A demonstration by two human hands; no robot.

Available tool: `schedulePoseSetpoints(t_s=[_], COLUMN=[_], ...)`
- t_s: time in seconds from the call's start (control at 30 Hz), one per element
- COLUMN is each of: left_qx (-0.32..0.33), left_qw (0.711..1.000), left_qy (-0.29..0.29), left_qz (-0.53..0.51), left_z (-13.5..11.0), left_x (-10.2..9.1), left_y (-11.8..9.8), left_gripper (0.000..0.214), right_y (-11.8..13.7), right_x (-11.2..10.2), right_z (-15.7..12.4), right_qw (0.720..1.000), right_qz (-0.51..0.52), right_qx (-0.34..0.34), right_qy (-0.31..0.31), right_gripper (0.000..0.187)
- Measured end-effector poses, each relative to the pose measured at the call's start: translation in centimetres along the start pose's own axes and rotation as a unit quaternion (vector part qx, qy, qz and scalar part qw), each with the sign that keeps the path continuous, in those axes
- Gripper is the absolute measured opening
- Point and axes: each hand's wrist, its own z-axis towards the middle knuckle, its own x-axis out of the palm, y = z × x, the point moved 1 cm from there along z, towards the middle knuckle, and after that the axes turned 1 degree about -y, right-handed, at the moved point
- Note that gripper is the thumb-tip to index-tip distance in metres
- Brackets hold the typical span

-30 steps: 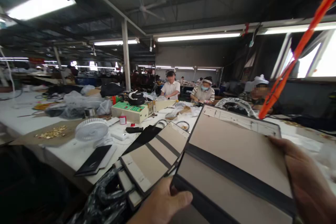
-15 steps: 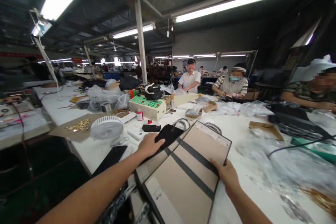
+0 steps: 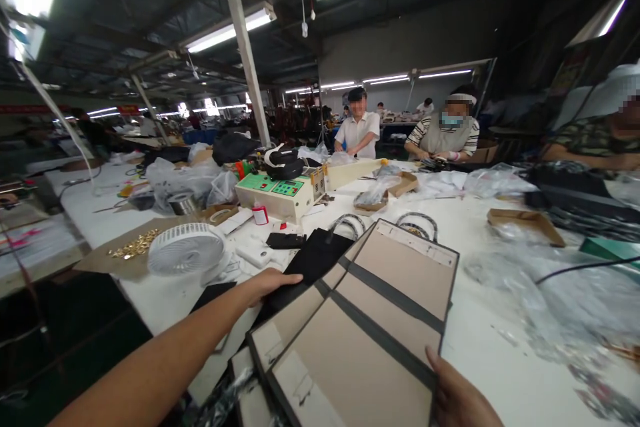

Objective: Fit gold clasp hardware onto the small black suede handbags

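A flat bag panel (image 3: 385, 273), beige inside with dark cross strips and dark edges, fills the lower middle. My right hand (image 3: 453, 387) grips its right edge, thumb on top and fingers underneath. More similar panels (image 3: 285, 323) show beneath it at the left. My left hand (image 3: 270, 282) is on the left edge of a black panel (image 3: 315, 253), thumb on top, the other fingers mostly hidden. Looped bag handles (image 3: 420, 219) stick out past the far end of the stack.
On the white table (image 3: 495, 320) stand a white fan (image 3: 187, 250), a cream control box (image 3: 275, 193) and gold hardware (image 3: 135, 243) on cardboard. Clear plastic bags (image 3: 575, 307) and a cardboard tray (image 3: 525, 227) lie at the right. Co-workers (image 3: 357, 127) work across the table.
My right hand has slid down the bag panel's right edge, nearer to me. My left hand sits lower and further left on the black panel, showing more of it. The camera view has shifted.
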Motion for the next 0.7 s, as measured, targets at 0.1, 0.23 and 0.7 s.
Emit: schedulePoseSetpoints(t_s=[0.1, 0.23, 0.7], left_qx=[0.027, 0.058, 0.238], left_qw=[0.994, 0.976, 0.957], left_qy=[0.068, 0.140, 0.061], left_qz=[-0.080, -0.154, -0.156], left_z=[-1.2, -2.9, -11.3], left_x=[0.6, 2.3, -4.8], left_y=[-0.4, -0.8, -10.2], left_gripper=[0.069, 0.072, 0.071], right_y=[2.3, 2.9, 3.3], right_x=[2.5, 4.6, -4.8], right_z=[-0.3, -0.3, -2.7], right_qw=[0.997, 0.991, 0.988], right_qz=[0.061, 0.129, 0.087], right_qx=[0.039, 0.012, -0.019], right_qy=[-0.005, -0.019, -0.123], right_gripper=[0.086, 0.090, 0.086])
